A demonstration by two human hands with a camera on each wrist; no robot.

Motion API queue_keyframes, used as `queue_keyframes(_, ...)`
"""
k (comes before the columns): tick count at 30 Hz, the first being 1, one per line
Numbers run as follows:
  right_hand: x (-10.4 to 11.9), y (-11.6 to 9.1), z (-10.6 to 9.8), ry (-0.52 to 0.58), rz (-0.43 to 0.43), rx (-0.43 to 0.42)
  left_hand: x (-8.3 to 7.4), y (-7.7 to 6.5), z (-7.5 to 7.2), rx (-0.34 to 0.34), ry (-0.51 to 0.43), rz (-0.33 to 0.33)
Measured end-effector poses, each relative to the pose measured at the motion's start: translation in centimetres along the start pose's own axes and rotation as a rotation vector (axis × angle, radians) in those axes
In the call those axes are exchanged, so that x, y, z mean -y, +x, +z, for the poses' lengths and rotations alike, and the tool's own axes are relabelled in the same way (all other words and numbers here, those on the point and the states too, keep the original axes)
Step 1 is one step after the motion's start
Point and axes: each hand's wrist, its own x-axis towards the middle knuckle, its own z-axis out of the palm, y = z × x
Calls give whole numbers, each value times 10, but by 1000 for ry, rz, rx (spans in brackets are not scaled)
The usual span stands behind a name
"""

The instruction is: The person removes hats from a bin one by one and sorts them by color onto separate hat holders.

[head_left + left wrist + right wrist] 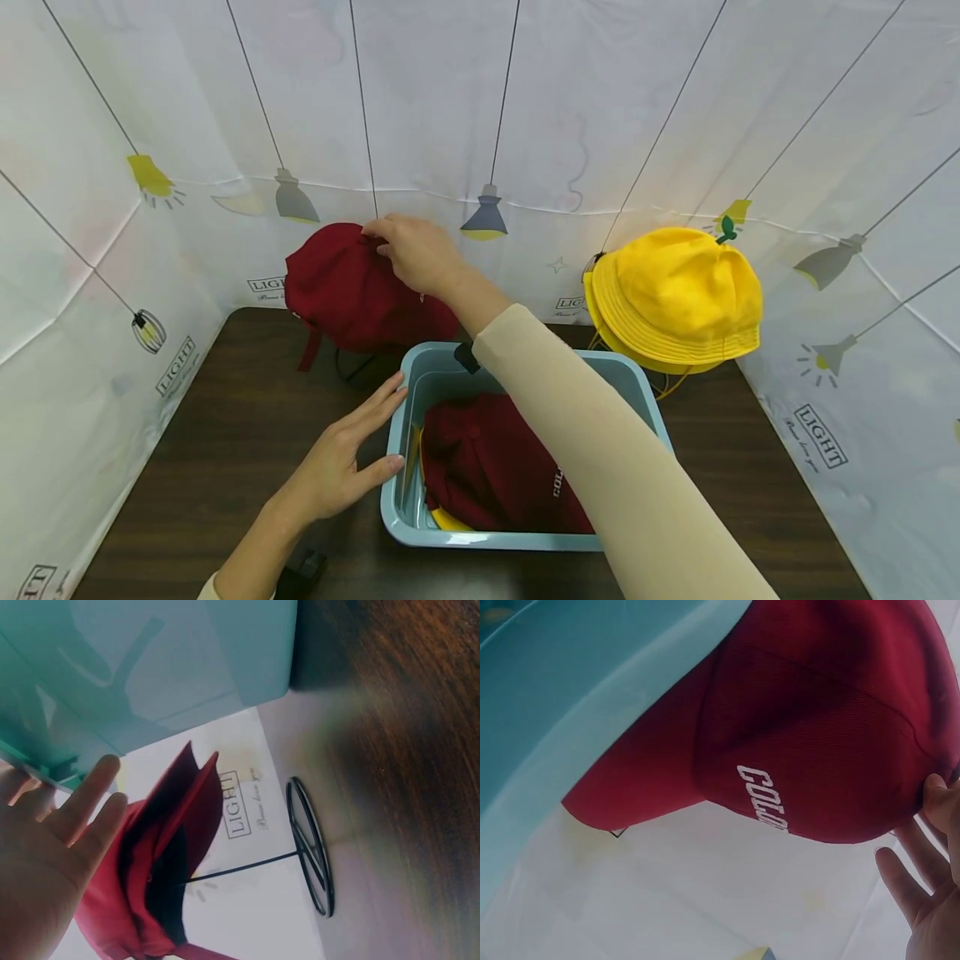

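The right hand (414, 250) reached across to the far left of the surface (225, 433), its grip closed on the crown of a maroon baseball cap (352, 296) that sat on a black wire stand (307, 847) close to the backdrop; the right wrist view showed the fingers (930, 885) curled at the cap's edge beside white lettering. It looked like the step of lifting the cap off its stand, and the next move would seem to call for raising it straight up clear of the wire before bringing it nearer, toward the light blue plastic bin (408, 500). The left hand (341, 462) lay open, straight fingers pressed against the bin's left wall, apparently steadying it. Inside the bin lay another maroon cap (487, 467) with a sliver of something yellow (450, 521) under it. At the far right stood a yellow bucket hat (675, 300), well apart from the maroon cap. The surface was dark wood-grain, and it was closed in on three sides by a white sheet backdrop (525, 108) printed with hanging lamps and the word LIGHT.
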Motion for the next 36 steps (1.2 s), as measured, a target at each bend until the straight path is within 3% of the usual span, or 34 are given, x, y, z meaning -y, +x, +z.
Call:
queue_keyframes(17, -1, -5, 1, 28, 5, 27, 0, 0, 0, 0, -2, -17)
queue_keyframes(36, -8, -30, -34, 32, 64, 46, 0, 0, 1, -4, -5, -12)
